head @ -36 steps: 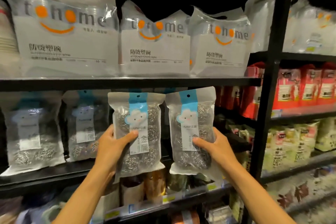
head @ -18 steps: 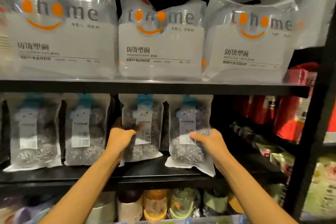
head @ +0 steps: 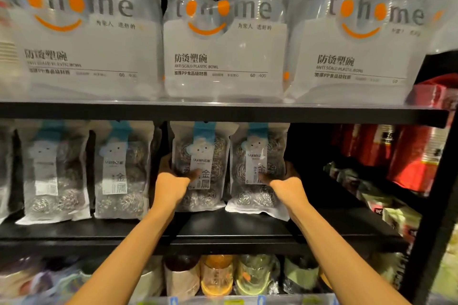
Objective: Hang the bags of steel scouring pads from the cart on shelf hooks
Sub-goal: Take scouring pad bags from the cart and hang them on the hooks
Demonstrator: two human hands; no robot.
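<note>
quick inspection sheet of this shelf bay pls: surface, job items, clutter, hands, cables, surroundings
surface: black shelf board under the row of scourer bags.
job's things: left-held bag and right-held bag are upright and side by side, tops at the upper shelf edge. Hooks are hidden, so whether they are hung cannot be told. First bag and second bag are in the row to their left.
clutter: nothing seen.
grippers: left hand grips the left-held bag, thumb on the front. Right hand grips the right-held bag likewise.
cables: nothing seen.
surroundings: plastic bowl packs above, red packs to the right, jars below.
</note>
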